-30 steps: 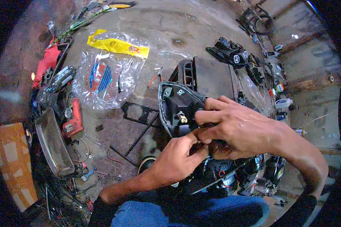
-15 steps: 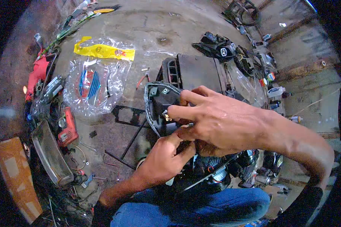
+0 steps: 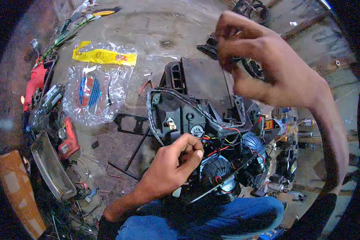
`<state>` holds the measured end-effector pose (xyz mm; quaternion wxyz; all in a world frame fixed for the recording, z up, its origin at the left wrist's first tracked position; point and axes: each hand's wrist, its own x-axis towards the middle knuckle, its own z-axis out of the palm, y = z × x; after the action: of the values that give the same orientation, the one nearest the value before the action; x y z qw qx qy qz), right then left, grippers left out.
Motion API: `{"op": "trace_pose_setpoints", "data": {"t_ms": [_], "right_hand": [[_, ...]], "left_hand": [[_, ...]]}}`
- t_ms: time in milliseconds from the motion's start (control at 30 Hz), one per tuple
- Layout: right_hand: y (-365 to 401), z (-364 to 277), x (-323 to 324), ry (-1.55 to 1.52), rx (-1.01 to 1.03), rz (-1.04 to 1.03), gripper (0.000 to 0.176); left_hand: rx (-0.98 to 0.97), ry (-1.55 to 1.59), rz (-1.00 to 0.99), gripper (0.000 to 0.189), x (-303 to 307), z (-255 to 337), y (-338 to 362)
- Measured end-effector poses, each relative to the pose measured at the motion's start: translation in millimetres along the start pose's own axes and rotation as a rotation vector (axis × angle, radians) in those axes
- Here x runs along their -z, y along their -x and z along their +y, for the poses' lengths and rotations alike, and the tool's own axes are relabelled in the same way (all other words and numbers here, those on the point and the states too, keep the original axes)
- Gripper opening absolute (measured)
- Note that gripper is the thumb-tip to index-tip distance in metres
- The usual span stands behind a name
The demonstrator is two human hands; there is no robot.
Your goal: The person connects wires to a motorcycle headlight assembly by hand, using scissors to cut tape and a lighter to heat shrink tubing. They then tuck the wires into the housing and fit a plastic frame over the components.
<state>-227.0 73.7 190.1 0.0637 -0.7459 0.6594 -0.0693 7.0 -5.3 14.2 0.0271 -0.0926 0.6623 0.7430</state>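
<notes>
A black headlight housing (image 3: 180,114) with a grey sealant rim lies in front of me, a white round fitting (image 3: 197,131) and a brass-coloured piece (image 3: 171,124) inside it. My left hand (image 3: 174,162) is closed in a pinch at the housing's near edge, beside thin coloured wires (image 3: 224,148); whatever it grips is hidden. Near that hand sit two dark round lamp units (image 3: 218,170) with ribbed tops. My right hand (image 3: 272,66) is raised to the upper right, away from the housing, its fingers curled and blurred by motion.
A clear plastic bag (image 3: 98,94) with a yellow strip (image 3: 104,57) lies on the floor at left. Further left are a red power tool (image 3: 69,138) and a metal-rimmed tray (image 3: 54,166). A flat dark panel (image 3: 204,78) lies behind the housing. Parts and bottles line the right wall.
My right hand has lifted off the housing and swung up and right, uncovering the housing's inside and the wires. My left hand stays low, still pinched.
</notes>
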Motion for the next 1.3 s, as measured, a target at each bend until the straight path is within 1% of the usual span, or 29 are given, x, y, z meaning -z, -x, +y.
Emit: {"op": "trace_pose_setpoints", "data": {"t_ms": [67, 133, 233, 267, 300, 333, 400, 433, 467, 500, 567, 600, 700, 733, 833, 933, 1133, 1233, 1300], "right_hand": [[10.3, 7.3, -1.7, 0.065, -0.023, 0.11, 0.016], [24.3, 5.8, 4.1, 0.064, -0.208, 0.103, 0.02], [43.6, 8.1, 0.5, -0.083, -0.505, 0.208, 0.027], [53.4, 16.3, -11.5, 0.016, -0.415, 0.338, 0.03], [56.1, 11.2, -18.6, 0.051, -0.461, 0.398, 0.031], [57.8, -1.3, -27.2, 0.086, -0.506, 0.461, 0.034], [69.6, -20.2, -34.5, 0.049, -0.482, 0.466, 0.048], [75.1, -31.7, -39.5, 0.008, -0.571, 0.359, 0.045], [77.2, -45.6, -45.7, -0.077, -0.587, 0.309, 0.041], [77.1, -57.1, -50.6, -0.158, -0.598, 0.264, 0.037], [80.2, -68.2, -63.5, -0.235, -0.533, 0.192, 0.031], [79.7, -71.7, -69.2, -0.266, -0.543, 0.153, 0.031], [79.5, -70.7, -90.2, -0.299, -0.487, 0.154, 0.026], [78.8, -69.1, -97.1, -0.292, -0.459, 0.202, 0.023], [76.7, -66.1, -101.1, -0.417, -0.502, 0.156, 0.02], [78.1, -64.8, -106.8, -0.352, -0.472, 0.212, 0.018], [75.3, -62.5, -117.2, -0.418, -0.449, 0.329, 0.022], [76.0, -67.0, -110.1, -0.464, -0.559, 0.182, 0.022], [74.3, -67.6, -110.3, -0.502, -0.583, 0.223, 0.022]], "left_hand": [[-0.004, 0.001, 0.012, 0.013, 0.4, -4.3, 0.2], [0.013, 0.019, 0.035, 0.013, 2.5, -3.5, 0.7], [0.062, 0.071, 0.093, 0.013, 6.5, 2.6, 4.0], [0.069, 0.083, 0.121, 0.013, 8.2, 2.7, 5.5], [0.077, 0.093, 0.148, 0.013, 10.0, 3.3, 6.7], [0.034, 0.016, 0.18, 0.013, 12.6, 8.6, 7.9], [-0.091, -0.161, 0.239, 0.014, 13.9, 21.2, 7.7], [-0.152, -0.25, 0.267, 0.014, 14.4, 26.0, 5.9], [-0.271, -0.46, 0.276, 0.017, 18.8, 23.6, 1.0], [-0.316, -0.521, 0.27, 0.018, 16.9, 29.5, -2.2], [-0.41, -0.647, 0.255, 0.021, 12.7, 42.4, -7.0], [-0.536, -0.76, 0.247, 0.023, 14.7, 38.0, -12.8], [-0.569, -0.872, 0.136, 0.023, 17.7, 40.3, -19.8], [-0.61, -0.874, 0.113, 0.023, 18.8, 37.8, -23.5], [-0.599, -0.865, 0.09, 0.023, 15.9, 36.8, -24.8], [-0.657, -0.903, 0.111, 0.026, 13.7, 38.6, -27.1], [-0.663, -0.902, 0.15, 0.036, 10.9, 35.5, -26.5], [-0.664, -0.903, 0.143, 0.035, 8.7, 29.9, -29.2], [-0.685, -0.9, 0.16, 0.034, 6.6, 29.5, -30.0]]}}
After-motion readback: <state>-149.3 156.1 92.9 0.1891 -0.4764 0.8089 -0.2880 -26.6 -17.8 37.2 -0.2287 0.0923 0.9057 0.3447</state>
